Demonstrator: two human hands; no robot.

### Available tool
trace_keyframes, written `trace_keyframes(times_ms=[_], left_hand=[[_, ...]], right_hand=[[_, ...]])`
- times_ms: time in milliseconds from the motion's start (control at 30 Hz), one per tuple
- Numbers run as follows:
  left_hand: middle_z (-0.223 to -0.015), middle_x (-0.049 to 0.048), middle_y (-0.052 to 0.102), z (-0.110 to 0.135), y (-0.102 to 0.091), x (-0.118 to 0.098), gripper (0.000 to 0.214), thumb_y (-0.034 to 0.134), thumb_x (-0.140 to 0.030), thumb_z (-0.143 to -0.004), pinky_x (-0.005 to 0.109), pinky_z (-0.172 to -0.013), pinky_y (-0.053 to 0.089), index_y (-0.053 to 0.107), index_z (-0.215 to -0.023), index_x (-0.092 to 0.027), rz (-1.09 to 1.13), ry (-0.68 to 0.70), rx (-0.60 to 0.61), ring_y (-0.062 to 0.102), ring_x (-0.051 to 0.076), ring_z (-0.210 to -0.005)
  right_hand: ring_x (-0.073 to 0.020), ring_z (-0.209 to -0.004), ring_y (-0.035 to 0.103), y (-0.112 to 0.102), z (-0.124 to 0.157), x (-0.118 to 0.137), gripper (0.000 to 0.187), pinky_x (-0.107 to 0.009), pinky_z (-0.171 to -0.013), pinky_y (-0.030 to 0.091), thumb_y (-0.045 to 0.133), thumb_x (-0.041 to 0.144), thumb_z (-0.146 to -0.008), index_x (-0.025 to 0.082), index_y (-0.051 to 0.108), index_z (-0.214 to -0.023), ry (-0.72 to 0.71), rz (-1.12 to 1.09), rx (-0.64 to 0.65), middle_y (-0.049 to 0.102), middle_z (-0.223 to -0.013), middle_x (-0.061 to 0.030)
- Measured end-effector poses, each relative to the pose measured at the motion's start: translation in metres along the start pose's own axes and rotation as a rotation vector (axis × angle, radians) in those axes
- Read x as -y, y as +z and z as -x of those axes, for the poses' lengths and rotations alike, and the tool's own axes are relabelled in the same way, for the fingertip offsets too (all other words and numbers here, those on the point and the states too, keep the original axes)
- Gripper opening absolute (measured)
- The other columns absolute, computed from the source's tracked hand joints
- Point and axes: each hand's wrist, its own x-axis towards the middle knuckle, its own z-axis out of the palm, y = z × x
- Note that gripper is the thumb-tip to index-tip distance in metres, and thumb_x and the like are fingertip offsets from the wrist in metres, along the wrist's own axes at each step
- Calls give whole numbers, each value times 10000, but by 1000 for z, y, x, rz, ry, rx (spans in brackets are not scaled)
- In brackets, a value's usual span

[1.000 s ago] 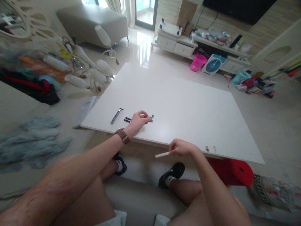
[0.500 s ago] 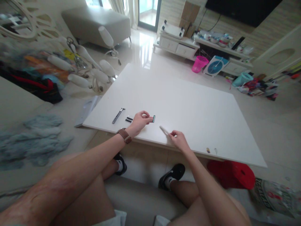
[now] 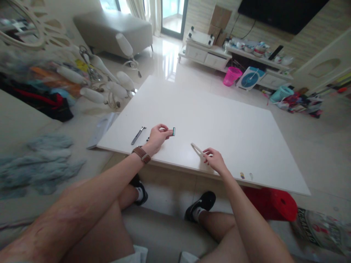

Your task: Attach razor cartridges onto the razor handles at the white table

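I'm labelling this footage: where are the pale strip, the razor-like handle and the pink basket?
Pale strip (image 3: 197, 149), head view: mid-length.
Razor-like handle (image 3: 136, 136), head view: dark grip.
Pink basket (image 3: 231, 77), head view: side wall.

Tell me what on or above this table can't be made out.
All in the head view:
Dark piece: partly hidden by the left hand.
Green-and-black cartridge: too small for detail.
Pale strip: near end hidden by the right hand.
Yellow-and-dark piece and pale piece: too small to identify.
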Motion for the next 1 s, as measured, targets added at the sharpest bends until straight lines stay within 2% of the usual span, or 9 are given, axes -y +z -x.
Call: trace_keyframes(times_ms=[100, 300, 433, 533, 600, 667, 767, 833, 1000], left_hand=[[-701, 7, 662, 2, 1, 0, 322, 776, -175, -559, 251, -646, 413, 510, -739, -186, 15, -15, 6, 634, 138, -690], [-713, 11, 663, 7, 0, -2, 321, 781, -178, -568, 256, -653, 411, 509, -739, -185, 26, -23, 16, 634, 139, -693], [-709, 9, 661, 7, -2, -4, 329, 787, -177, -565, 259, -658, 408, 507, -738, -186, 28, -18, 11, 632, 138, -691], [-707, 8, 663, 6, -1, -4, 328, 785, -175, -571, 260, -660, 411, 507, -745, -187, 31, -16, 22, 636, 140, -692], [-702, 6, 662, 5, 0, -3, 324, 786, -176, -578, 259, -657, 412, 508, -745, -187, 29, -18, 31, 636, 140, -688], [-708, 9, 664, 4, 1, -2, 316, 785, -178, -586, 259, -656, 413, 510, -742, -187, 18, -17, 36, 635, 139, -690], [-736, 23, 676, 4, 1, -1, 308, 782, -175, -594, 258, -656, 414, 515, -747, -186, 1, -23, 38, 638, 142, -702], [-741, 26, 679, 4, 1, 0, 310, 784, -175, -596, 257, -653, 414, 516, -751, -186, -6, -27, 35, 639, 143, -703], [-744, 34, 686, 6, 1, 1, 342, 809, -192, -575, 261, -654, 414, 514, -747, -188, -20, -32, 39, 642, 150, -712]], right_hand=[[-135, -551, 607, 12, -10, -1, 213, -269, -566, 471, 535, 300, -852, 170, 658, -968, 40, 64, -152, 695, -917, -83], [-213, -899, 601, 37, -30, 30, 332, -282, -736, 445, 475, 335, -905, 142, 672, -1091, 26, 180, -77, 698, -1052, -126], [-168, -736, 601, 45, -30, 51, 283, -251, -640, 430, 556, 293, -849, 135, 721, -1015, 7, 163, 219, 729, -882, -86], [-145, -619, 587, 48, -16, 53, 156, -235, -600, 426, 696, 195, -670, 158, 759, -807, -9, 202, 609, 709, -689, -25], [-143, -622, 590, 47, -3, 49, 142, -232, -610, 429, 690, 152, -624, 162, 756, -749, -34, 265, 863, 699, -664, -9], [-140, -633, 587, 43, 7, 43, 156, -231, -615, 426, 647, 154, -652, 161, 752, -768, -60, 297, 985, 693, -676, -7], [-137, -662, 580, 27, 14, 36, 142, -236, -645, 429, 619, 206, -715, 153, 730, -786, -114, 214, 933, 685, -714, -13], [-145, -694, 583, 9, 13, 31, 181, -245, -658, 431, 608, 289, -771, 147, 715, -806, -146, 145, 786, 686, -759, -27], [-181, -693, 579, -41, -5, 13, 280, -287, -657, 419, 554, 378, -832, 181, 702, -965, -78, 239, 52, 685, -804, -61]])
